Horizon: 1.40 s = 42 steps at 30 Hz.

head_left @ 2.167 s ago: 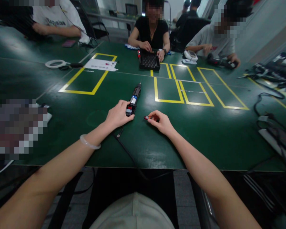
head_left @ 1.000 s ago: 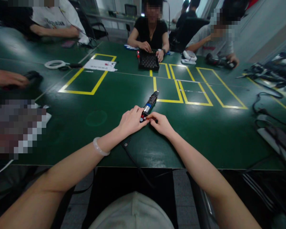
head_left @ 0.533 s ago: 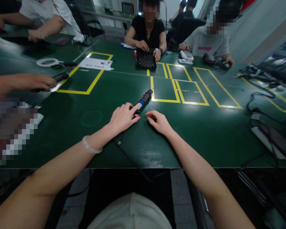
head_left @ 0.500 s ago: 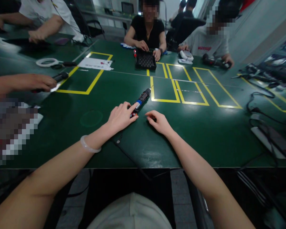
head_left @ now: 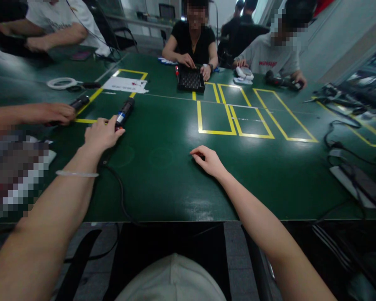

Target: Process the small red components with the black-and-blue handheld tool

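My left hand point(head_left: 102, 133) is closed around a black electric screwdriver point(head_left: 124, 112) with a blue band. The tool slants away from me over the left part of the green table, its far end by the yellow taped rectangle point(head_left: 87, 121). From its rear a black cord point(head_left: 122, 190) runs over the table's front edge. My right hand point(head_left: 209, 160) rests on the table right of centre, fingers loosely curled, with a gap between thumb and index finger. Nothing shows in it.
A person's hand point(head_left: 61, 113) at left holds a similar dark tool point(head_left: 80, 101). Behind lie a white paper point(head_left: 123, 85) and a white-ringed magnifier point(head_left: 62, 82). Across the table, a co-worker's hands touch a black tray point(head_left: 191, 79). Cables and a power strip point(head_left: 357, 186) lie at right.
My left hand has carried the electric screwdriver left and slightly away from me, with the cord trailing along. My right hand has stayed in place.
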Each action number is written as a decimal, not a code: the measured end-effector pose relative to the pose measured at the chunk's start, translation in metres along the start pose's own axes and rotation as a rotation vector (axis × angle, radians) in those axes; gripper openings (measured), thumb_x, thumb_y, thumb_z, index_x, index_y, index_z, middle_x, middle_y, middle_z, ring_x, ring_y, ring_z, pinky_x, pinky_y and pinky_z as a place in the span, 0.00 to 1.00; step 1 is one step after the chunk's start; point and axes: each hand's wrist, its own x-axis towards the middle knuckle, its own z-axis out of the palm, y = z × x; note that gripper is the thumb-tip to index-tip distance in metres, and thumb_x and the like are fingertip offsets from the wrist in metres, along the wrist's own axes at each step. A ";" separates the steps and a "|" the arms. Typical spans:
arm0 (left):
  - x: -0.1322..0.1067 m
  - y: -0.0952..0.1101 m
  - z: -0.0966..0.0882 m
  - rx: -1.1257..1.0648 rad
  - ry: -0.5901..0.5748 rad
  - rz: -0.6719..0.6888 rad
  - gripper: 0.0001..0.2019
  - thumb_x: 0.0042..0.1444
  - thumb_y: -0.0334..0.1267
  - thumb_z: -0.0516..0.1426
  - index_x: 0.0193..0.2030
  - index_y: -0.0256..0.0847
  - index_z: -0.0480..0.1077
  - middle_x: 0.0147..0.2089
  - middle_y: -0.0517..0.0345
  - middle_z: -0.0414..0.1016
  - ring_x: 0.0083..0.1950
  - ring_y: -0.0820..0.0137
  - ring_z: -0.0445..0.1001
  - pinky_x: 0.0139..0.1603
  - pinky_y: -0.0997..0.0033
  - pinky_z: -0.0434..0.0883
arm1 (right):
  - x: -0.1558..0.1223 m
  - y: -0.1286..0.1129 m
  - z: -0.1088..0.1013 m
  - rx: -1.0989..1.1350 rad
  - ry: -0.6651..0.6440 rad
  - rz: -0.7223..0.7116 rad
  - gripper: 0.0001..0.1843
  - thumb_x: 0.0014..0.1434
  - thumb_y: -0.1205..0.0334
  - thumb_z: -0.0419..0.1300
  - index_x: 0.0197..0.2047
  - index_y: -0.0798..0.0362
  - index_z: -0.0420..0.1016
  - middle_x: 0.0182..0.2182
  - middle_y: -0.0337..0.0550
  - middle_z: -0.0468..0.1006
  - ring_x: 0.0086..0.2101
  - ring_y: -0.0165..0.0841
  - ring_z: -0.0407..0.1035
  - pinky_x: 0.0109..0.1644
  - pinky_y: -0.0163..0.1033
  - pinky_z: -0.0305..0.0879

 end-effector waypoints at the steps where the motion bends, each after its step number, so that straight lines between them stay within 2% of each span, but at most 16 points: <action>1: 0.004 -0.011 0.000 0.011 0.002 -0.018 0.35 0.68 0.58 0.48 0.73 0.35 0.56 0.67 0.30 0.61 0.59 0.45 0.65 0.55 0.44 0.63 | 0.000 0.000 0.000 0.004 0.001 0.004 0.08 0.63 0.64 0.56 0.42 0.51 0.77 0.38 0.44 0.80 0.40 0.36 0.73 0.48 0.42 0.69; 5: 0.017 -0.043 0.001 0.070 0.016 -0.067 0.34 0.68 0.54 0.48 0.72 0.31 0.55 0.67 0.30 0.60 0.58 0.47 0.64 0.56 0.45 0.60 | 0.001 0.000 0.000 0.016 0.004 0.011 0.09 0.63 0.64 0.57 0.42 0.51 0.78 0.38 0.44 0.80 0.40 0.36 0.73 0.47 0.42 0.68; 8: 0.018 -0.052 0.002 0.097 0.017 -0.088 0.34 0.69 0.53 0.45 0.72 0.29 0.54 0.65 0.31 0.63 0.56 0.49 0.65 0.56 0.50 0.60 | 0.001 0.000 0.000 0.025 0.008 0.006 0.09 0.63 0.63 0.57 0.42 0.52 0.78 0.37 0.44 0.80 0.39 0.35 0.73 0.47 0.42 0.68; 14: 0.009 -0.044 0.008 0.052 0.144 -0.082 0.32 0.69 0.52 0.46 0.72 0.33 0.58 0.66 0.35 0.62 0.59 0.51 0.63 0.60 0.51 0.56 | 0.002 0.001 0.000 0.157 0.017 0.078 0.09 0.62 0.61 0.58 0.42 0.53 0.79 0.36 0.43 0.80 0.37 0.33 0.73 0.46 0.40 0.68; 21: 0.008 -0.043 0.010 -0.074 0.183 -0.095 0.31 0.67 0.49 0.53 0.73 0.36 0.56 0.66 0.42 0.61 0.61 0.51 0.60 0.63 0.49 0.54 | 0.004 -0.001 -0.002 0.286 -0.018 0.168 0.10 0.60 0.59 0.59 0.42 0.54 0.78 0.32 0.40 0.80 0.33 0.31 0.73 0.42 0.38 0.67; 29: 0.004 -0.036 0.006 -0.152 0.194 -0.117 0.29 0.67 0.46 0.54 0.68 0.30 0.57 0.68 0.37 0.57 0.65 0.47 0.60 0.64 0.45 0.55 | 0.011 0.006 0.004 0.358 -0.085 0.215 0.12 0.61 0.56 0.60 0.41 0.55 0.78 0.30 0.40 0.80 0.30 0.29 0.71 0.38 0.36 0.65; 32: 0.005 -0.037 0.006 -0.127 0.197 -0.154 0.28 0.65 0.47 0.55 0.65 0.29 0.60 0.66 0.35 0.60 0.63 0.48 0.64 0.61 0.48 0.59 | 0.017 0.007 0.004 0.414 -0.103 0.232 0.12 0.60 0.56 0.60 0.39 0.56 0.78 0.28 0.40 0.80 0.30 0.30 0.72 0.37 0.35 0.66; 34: 0.006 -0.036 0.005 -0.097 0.176 -0.176 0.27 0.65 0.47 0.56 0.63 0.28 0.62 0.65 0.34 0.61 0.61 0.48 0.65 0.59 0.50 0.62 | 0.024 0.006 0.003 0.449 -0.097 0.298 0.09 0.59 0.59 0.60 0.37 0.56 0.76 0.26 0.39 0.78 0.28 0.29 0.71 0.34 0.34 0.66; 39: 0.007 -0.033 0.003 -0.057 0.162 -0.183 0.26 0.65 0.48 0.55 0.61 0.26 0.64 0.64 0.32 0.62 0.60 0.47 0.67 0.57 0.51 0.63 | 0.042 0.003 0.007 0.328 -0.076 0.448 0.05 0.59 0.64 0.59 0.33 0.55 0.75 0.24 0.38 0.77 0.20 0.25 0.65 0.28 0.32 0.63; 42: 0.005 -0.031 0.003 -0.044 0.167 -0.170 0.26 0.67 0.48 0.51 0.61 0.25 0.64 0.63 0.31 0.63 0.59 0.47 0.67 0.55 0.51 0.63 | 0.044 0.003 0.012 0.222 -0.011 0.471 0.06 0.60 0.62 0.60 0.33 0.53 0.75 0.24 0.36 0.78 0.19 0.24 0.65 0.29 0.32 0.64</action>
